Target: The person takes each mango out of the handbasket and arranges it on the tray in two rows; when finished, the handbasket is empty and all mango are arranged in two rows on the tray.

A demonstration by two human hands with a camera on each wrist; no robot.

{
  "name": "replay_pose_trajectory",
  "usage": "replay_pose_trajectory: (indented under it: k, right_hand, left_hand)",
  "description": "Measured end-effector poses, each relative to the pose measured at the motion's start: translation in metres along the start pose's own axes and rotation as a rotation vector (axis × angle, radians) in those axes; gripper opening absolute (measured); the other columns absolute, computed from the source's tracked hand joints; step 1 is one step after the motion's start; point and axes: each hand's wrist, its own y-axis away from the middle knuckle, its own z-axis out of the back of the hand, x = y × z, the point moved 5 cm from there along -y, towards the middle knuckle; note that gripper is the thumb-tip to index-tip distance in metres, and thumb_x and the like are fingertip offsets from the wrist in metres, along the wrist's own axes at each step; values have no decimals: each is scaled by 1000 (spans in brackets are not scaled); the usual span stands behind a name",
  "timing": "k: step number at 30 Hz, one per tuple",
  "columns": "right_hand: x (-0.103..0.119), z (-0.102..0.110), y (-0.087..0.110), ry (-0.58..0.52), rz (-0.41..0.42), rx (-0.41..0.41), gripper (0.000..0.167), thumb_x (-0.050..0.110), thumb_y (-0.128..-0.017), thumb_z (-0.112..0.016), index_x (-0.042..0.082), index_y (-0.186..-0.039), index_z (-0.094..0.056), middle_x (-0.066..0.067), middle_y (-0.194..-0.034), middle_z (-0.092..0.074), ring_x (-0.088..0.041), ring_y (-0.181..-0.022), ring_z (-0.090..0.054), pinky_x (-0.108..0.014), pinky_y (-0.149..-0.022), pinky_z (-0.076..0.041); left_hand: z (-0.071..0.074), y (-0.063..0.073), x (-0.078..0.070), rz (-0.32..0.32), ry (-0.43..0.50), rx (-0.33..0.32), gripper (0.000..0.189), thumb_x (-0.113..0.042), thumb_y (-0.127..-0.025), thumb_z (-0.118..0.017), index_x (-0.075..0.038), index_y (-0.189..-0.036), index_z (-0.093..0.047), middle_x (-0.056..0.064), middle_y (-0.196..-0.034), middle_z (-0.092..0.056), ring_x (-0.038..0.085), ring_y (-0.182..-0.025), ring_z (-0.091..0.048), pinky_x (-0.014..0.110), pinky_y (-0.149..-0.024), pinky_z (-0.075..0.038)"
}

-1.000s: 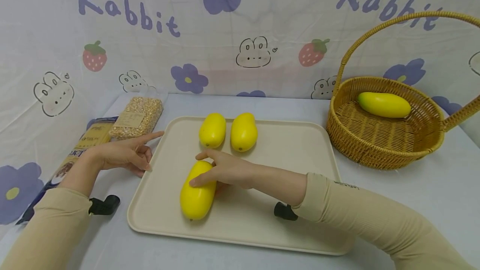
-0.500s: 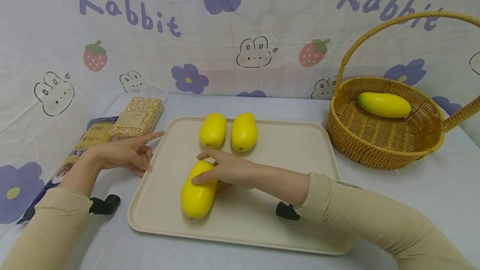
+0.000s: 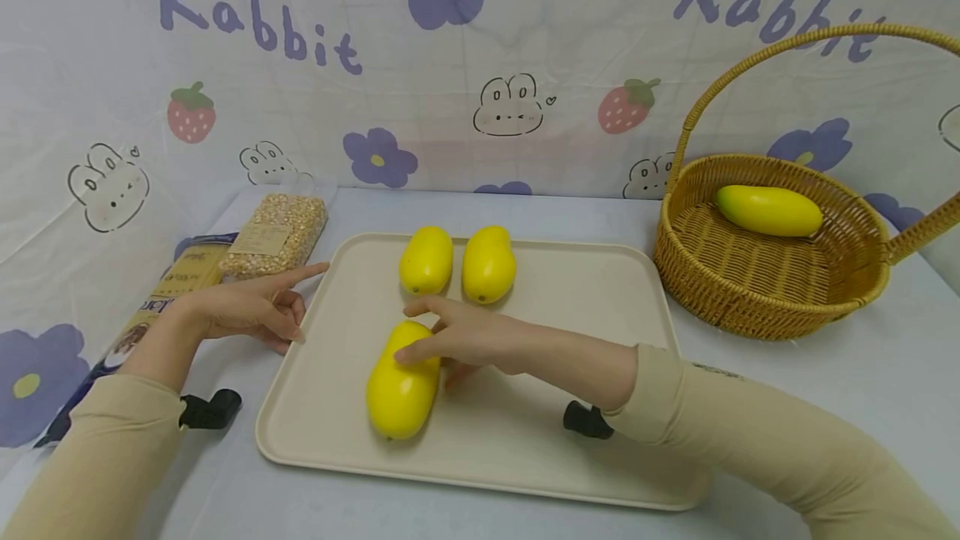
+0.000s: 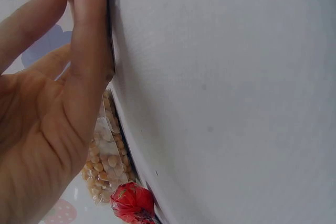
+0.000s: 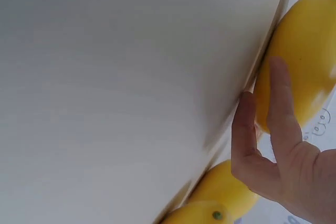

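- Yellow papaya-like fruit (image 3: pixel 402 398) lies on the left half of the beige tray (image 3: pixel 592 307), toward its near edge, between your hands; just left of your right, well apart from your left.
- Far pair of yellow fruits (image 3: pixel 426 261) sits side by side by the tray's far edge, beyond your right hand.
- Your right hand (image 3: pixel 472 336): loosely spread, no grip. Thumb lies over the near fruit's top, index by its far end, other fingers to its right. Can't tell if the thumb presses.
- Your left hand (image 3: pixel 251 307): relaxed, empty, at the tray's left edge; index straight, its tip and the thumb's at the rim, rest bent.
- Blue-and-gold packet (image 3: pixel 187 269) part hidden by your left arm.
- Wicker basket (image 3: pixel 738 307): handle cut off at the head view's right.
- Red crinkled thing (image 4: pixel 132 203), left wrist view: unclear.
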Motion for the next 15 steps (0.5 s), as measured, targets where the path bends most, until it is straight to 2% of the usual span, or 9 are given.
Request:
replay_pose_trajectory:
  k: [6, 15]
  right_hand:
    - [2, 8, 7, 44, -2, -21, 71, 34, -88, -72, 22, -149, -38, -15, -134, -52, -25, -106, -60, -33, -81, -60]
    - [20, 32, 22, 38, 80, -56, 65, 33, -90, -70, 23, -147, -40, -13, -138, -48, -31, -124, -55, -36, -84, -60]
  left_hand:
    - [0, 0, 0, 3, 5, -1, 105, -6, -85, -71, -27, -160, 0, 3, -89, -49, 13, -77, -54, 29, -76, -59]
    - [0, 1, 0, 4, 5, 3, 106, -6, -85, -71, -28, -160, 0, 3, -89, -50, 12, -78, -54, 29, -77, -59]
